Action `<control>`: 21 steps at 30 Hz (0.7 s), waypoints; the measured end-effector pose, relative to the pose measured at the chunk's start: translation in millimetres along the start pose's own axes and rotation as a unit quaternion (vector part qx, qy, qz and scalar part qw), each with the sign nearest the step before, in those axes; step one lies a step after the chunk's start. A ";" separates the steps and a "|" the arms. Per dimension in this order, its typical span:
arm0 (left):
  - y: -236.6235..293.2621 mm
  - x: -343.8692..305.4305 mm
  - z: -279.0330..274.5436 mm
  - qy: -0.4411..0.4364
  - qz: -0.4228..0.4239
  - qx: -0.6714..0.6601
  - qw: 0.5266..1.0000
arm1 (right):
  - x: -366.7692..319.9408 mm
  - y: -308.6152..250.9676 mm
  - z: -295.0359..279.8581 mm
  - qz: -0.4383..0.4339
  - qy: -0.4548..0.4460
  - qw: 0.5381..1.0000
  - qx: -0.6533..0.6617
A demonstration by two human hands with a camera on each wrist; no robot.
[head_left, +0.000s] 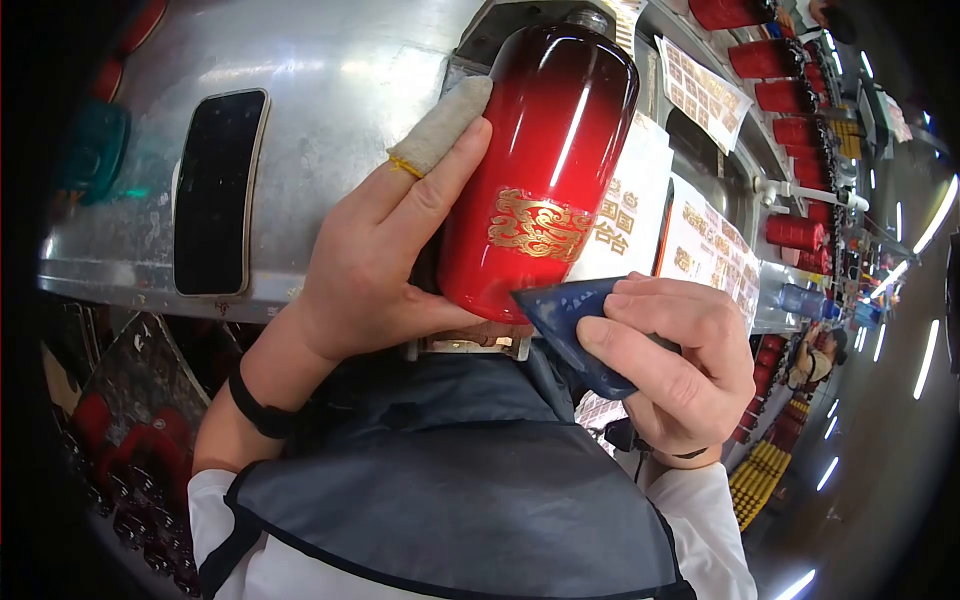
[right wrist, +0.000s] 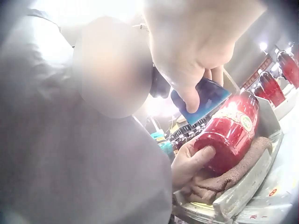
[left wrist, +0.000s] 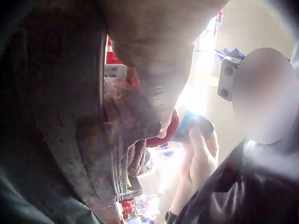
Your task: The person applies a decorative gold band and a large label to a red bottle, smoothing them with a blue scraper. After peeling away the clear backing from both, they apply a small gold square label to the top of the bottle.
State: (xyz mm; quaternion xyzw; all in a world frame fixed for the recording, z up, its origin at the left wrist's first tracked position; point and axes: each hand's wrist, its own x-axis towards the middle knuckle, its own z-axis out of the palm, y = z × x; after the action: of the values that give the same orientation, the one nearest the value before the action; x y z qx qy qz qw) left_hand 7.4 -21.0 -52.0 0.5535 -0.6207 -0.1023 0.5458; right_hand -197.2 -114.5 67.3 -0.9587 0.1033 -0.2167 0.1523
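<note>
A glossy red bottle (head_left: 560, 130), dark toward its neck, lies on its side with a gold ornate decal (head_left: 540, 228) near its base. My left hand (head_left: 365, 255) holds it, thumb at the base and fingers along the side; a pale cloth sleeve (head_left: 440, 125) covers one finger. Between thumb and fingers, my right hand (head_left: 690, 365) pinches a flat dark-blue scraper (head_left: 570, 320), whose pointed corner is right at the bottle's base edge. In the right wrist view, a brown cloth (right wrist: 247, 161) lies under the bottle in a pale cradle (right wrist: 229, 203).
A black phone (head_left: 218, 190) lies on the metal worktop (head_left: 330, 60) at the left. Sheets of gold decals (head_left: 705, 95) lie right of the bottle. Rows of red bottles (head_left: 795, 232) stand at the far right, and more dark red ones are below the worktop at lower left.
</note>
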 end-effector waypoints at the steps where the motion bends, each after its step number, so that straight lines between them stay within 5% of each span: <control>1: 0.2 -1.3 -0.9 -0.010 -0.010 -0.003 1.000 | -0.3 0.3 1.1 0.002 0.007 1.000 -0.007; 21: -1.2 0.6 0.4 0.018 0.052 0.056 0.997 | 25.5 7.4 17.9 -0.106 0.013 0.987 -0.118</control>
State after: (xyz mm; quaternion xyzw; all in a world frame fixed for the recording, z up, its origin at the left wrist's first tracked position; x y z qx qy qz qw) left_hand 7.9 -22.2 -52.7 0.5519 -0.6432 -0.0290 0.5300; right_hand -167.7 -123.8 59.1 -0.9725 0.0281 -0.2307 0.0129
